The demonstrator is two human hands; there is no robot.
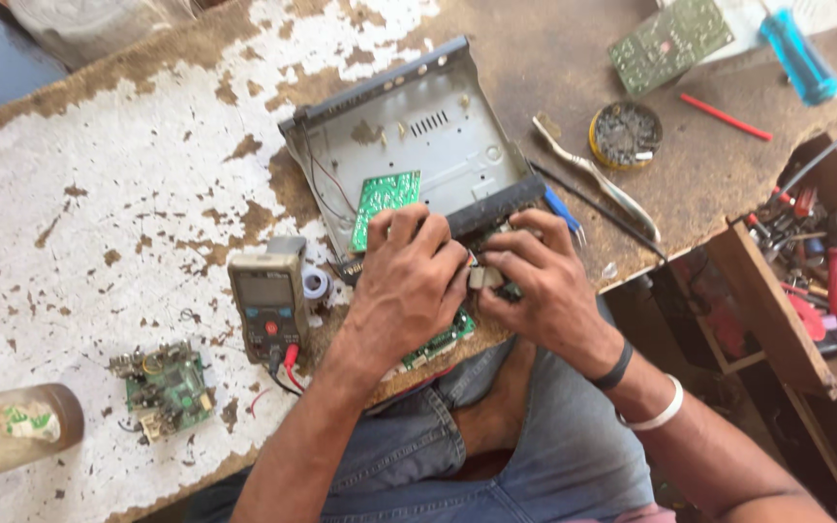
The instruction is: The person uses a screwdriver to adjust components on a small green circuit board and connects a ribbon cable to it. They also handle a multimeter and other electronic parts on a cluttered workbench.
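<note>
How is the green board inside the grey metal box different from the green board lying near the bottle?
The green board in the metal case looks flat and bare, bright green with pale dots; the loose board by the bottle is crowded with bulky parts. The first sits inside the open grey case, just above the left hand; the second lies alone on the peeling worktop, far from both hands. Both are green circuit boards.

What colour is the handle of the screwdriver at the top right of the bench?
The screwdriver handle is translucent blue, seen best in the head view.
</note>
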